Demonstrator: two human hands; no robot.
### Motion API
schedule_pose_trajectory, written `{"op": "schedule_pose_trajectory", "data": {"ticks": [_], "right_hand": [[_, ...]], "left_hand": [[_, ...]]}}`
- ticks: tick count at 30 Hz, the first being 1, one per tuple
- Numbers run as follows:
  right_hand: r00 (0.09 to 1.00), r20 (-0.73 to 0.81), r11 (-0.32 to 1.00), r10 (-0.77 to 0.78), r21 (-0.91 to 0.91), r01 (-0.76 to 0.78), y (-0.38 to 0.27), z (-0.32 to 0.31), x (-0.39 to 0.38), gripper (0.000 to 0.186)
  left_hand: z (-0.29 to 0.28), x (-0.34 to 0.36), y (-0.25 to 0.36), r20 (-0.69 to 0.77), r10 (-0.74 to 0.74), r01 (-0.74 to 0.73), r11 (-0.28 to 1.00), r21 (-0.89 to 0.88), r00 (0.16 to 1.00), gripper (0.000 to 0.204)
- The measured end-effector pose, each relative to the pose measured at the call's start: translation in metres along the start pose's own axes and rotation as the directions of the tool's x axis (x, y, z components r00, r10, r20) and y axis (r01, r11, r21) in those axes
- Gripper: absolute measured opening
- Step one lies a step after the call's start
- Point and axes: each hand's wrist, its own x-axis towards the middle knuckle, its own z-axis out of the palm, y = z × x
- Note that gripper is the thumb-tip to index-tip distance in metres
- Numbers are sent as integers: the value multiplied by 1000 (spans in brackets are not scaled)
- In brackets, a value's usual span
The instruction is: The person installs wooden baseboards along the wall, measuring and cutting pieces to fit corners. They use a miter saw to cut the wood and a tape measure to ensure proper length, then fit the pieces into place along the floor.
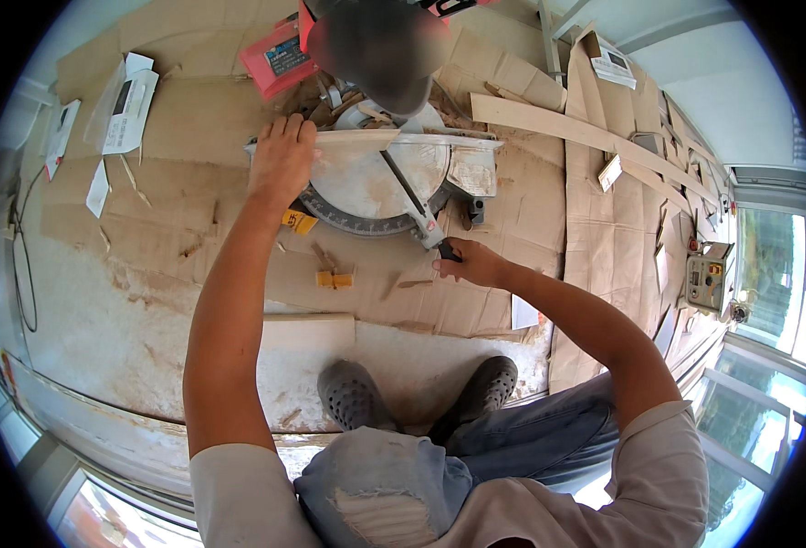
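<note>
A miter saw (348, 183) sits on the cardboard in front of me, its round grey table dusty and its red-and-black head tilted up at the far side. My left hand (284, 157) presses a short pale wooden board (355, 139) against the saw's fence, fingers closed over the left end. The board's right end is cut at a slant. At the front of the table, my right hand (478, 263) is closed around the black miter handle (449, 249), below the dark slot in the table.
Cardboard sheets (184, 119) cover much of the floor. Long wooden strips (595, 137) lie at the right, near a control box (709, 276). White printed packages (132, 111) lie at the left. Another pale board (307, 331) lies before my shoes (353, 393).
</note>
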Motion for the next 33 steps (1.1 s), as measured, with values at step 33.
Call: {"op": "schedule_pose_trajectory", "data": {"ticks": [33], "right_hand": [[990,-31,942,-139,-312,122,-1,48,-4,50]], "left_hand": [[-5,2,-8,53,60,-62,998,30,997,23]]}}
